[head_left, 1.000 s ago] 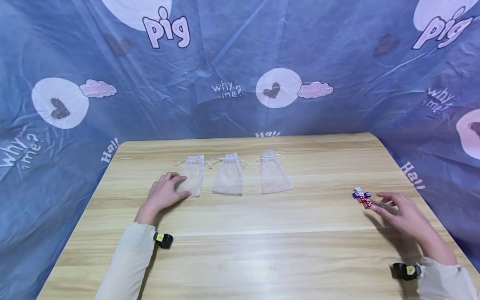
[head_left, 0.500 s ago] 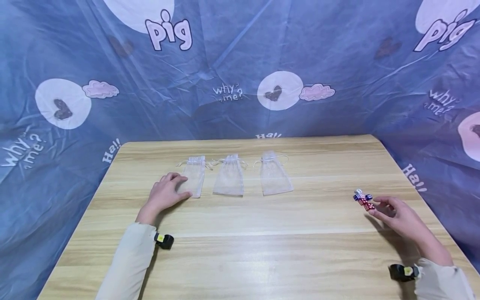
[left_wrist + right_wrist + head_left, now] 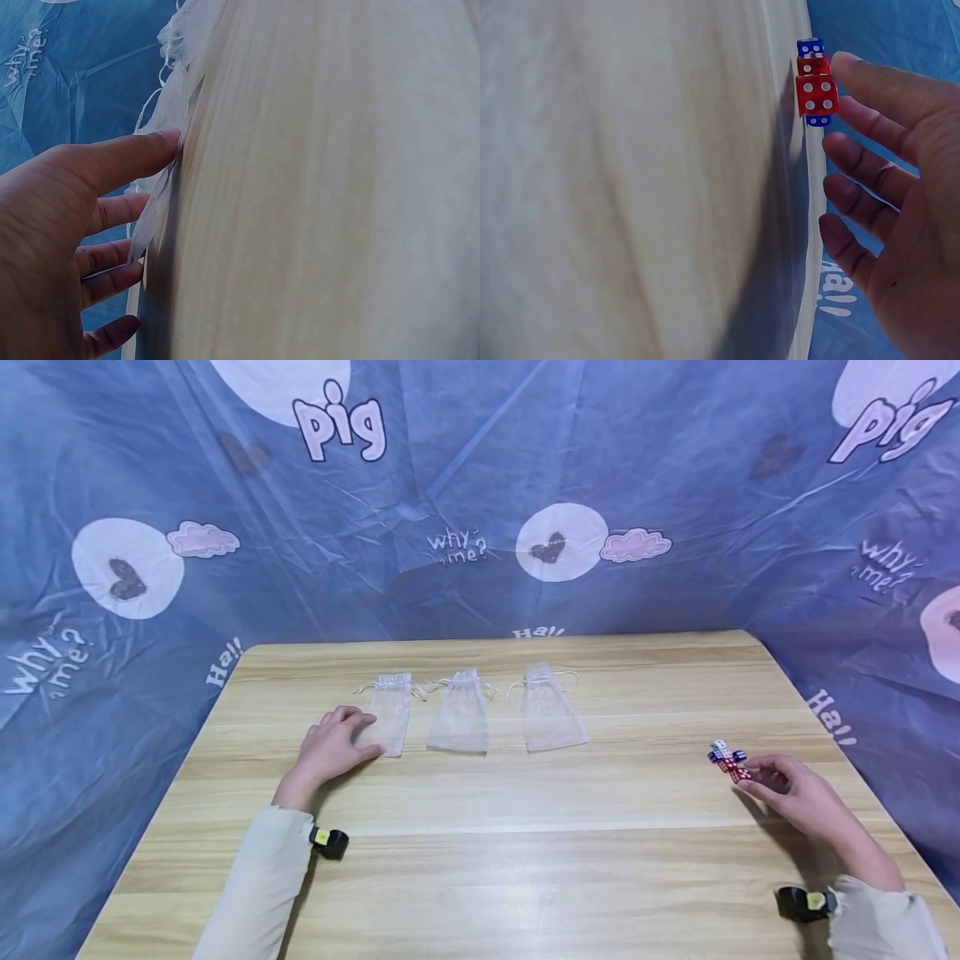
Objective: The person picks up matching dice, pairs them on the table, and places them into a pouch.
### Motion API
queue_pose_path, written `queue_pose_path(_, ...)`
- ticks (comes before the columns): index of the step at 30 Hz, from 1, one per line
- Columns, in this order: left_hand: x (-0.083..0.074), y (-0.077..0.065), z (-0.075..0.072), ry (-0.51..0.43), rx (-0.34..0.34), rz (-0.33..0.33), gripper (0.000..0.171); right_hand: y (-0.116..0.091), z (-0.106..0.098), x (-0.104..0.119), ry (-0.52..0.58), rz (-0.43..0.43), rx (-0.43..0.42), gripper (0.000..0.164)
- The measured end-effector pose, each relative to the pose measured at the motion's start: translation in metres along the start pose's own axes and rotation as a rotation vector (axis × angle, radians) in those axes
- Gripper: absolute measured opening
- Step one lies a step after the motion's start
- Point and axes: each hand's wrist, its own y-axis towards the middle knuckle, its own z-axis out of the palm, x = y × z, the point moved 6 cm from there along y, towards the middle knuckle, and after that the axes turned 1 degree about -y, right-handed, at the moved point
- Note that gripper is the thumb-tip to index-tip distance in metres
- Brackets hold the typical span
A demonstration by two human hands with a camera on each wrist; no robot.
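Three small sheer white drawstring bags lie flat in a row: a left bag [image 3: 389,714], a middle bag [image 3: 459,714] and a right bag [image 3: 551,710]. My left hand [image 3: 333,745] rests at the left bag, fingers spread and relaxed, with the thumb near its lower edge; the left wrist view shows the thumb on the white mesh [image 3: 161,120]. On the right sits a cluster of small dice in red, blue and white. My right hand [image 3: 798,793] is at its nearest red die [image 3: 741,774], thumb and index fingertips beside it; no clear pinch shows in the right wrist view.
A light wood-grain table [image 3: 480,877] lies under both hands. Blue printed cloth [image 3: 420,585] hangs behind it and to both sides. Each wrist carries a black camera, one beside the left sleeve [image 3: 255,877] and one beside the right.
Over the last second my right thumb and index finger have drawn nearer to the nearest red die. My left hand stays at the left bag. The head view has shifted slightly.
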Motion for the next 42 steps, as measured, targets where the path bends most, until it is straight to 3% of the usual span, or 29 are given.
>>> queue_pose_path(17, 0.002, 0.0, -0.001, -0.016, -0.01, -0.005, 0.063, 0.003, 0.003, -0.001, -0.013, -0.064, -0.03, 0.02)
queue_pose_path(27, 0.001, 0.0, -0.001, -0.016, 0.001, -0.004, 0.064, 0.001, -0.001, 0.001, -0.038, 0.006, -0.004, 0.023)
queue_pose_path(33, 0.001, 0.0, -0.002, -0.005, 0.003, -0.005, 0.064, 0.003, -0.006, 0.016, -0.019, -0.031, -0.028, 0.022)
queue_pose_path(42, 0.003, 0.001, 0.001, -0.008, 0.023, -0.018, 0.066, 0.012, -0.013, 0.052, 0.043, -0.159, -0.054, 0.019)
